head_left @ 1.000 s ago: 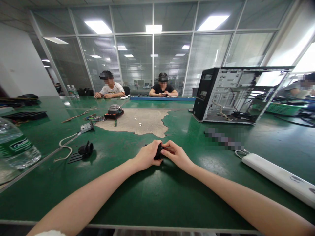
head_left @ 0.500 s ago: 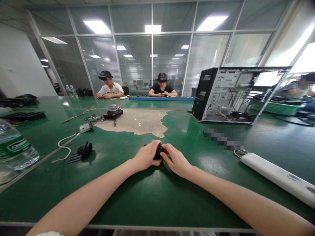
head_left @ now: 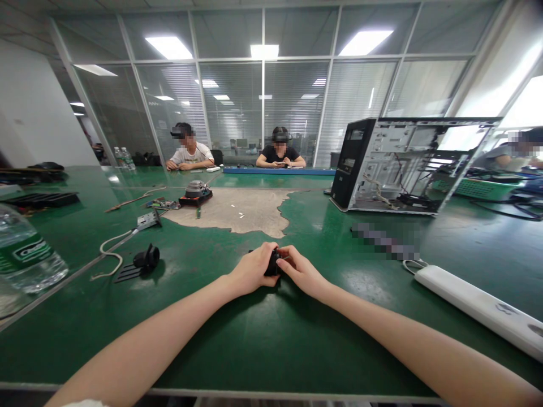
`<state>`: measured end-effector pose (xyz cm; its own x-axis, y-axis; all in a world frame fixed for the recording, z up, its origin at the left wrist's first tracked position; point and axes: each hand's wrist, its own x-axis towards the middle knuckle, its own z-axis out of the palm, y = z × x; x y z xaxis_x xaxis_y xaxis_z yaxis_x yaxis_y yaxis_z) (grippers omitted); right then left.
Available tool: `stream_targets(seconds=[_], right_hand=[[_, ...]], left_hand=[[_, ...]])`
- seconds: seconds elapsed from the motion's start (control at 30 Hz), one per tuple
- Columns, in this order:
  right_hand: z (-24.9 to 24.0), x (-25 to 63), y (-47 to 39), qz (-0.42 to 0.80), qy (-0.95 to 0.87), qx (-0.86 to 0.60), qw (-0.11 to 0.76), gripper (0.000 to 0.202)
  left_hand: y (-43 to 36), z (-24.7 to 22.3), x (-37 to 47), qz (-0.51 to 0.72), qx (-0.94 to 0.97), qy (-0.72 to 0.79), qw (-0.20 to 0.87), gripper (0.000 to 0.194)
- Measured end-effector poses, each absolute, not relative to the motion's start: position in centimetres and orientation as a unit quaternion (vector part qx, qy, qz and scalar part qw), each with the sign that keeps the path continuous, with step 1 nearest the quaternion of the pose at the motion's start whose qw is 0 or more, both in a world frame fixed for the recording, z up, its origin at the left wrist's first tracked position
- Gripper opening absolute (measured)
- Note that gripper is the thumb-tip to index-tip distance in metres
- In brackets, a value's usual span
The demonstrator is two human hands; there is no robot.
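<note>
My left hand (head_left: 255, 268) is wrapped round a small black part (head_left: 274, 264) above the green table (head_left: 237, 350), at the centre of the head view. From the right, my right hand (head_left: 302, 272) touches the same part with thumb and fingers pinched at its near side. Most of the part is hidden by my fingers. To the left, a black round piece with prongs (head_left: 146, 258) lies on the table, beside a metal bracket (head_left: 147, 220) with a pale cable.
An open computer case (head_left: 354, 164) stands at the back right. A white power strip (head_left: 479, 305) lies at the right, a water bottle (head_left: 29, 251) at the left. A black-and-red device (head_left: 195, 194) sits beyond. Two people sit across the table, another at far right.
The fingers of my right hand have shifted slightly on the black part, with a little more space between thumb and forefinger. My left hand keeps its hold.
</note>
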<state>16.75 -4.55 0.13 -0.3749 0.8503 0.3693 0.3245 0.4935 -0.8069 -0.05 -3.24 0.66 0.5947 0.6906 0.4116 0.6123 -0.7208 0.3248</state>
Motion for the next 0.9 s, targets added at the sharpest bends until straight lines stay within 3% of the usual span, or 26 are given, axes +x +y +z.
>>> stream_targets(seconds=[0.9], right_hand=[[0.2, 16.8, -4.5, 0.399, -0.737, -0.336, 0.429, 0.015]], left_hand=[[-3.3, 0.8, -0.1, 0.266, 0.887, 0.369, 0.084, 0.060]])
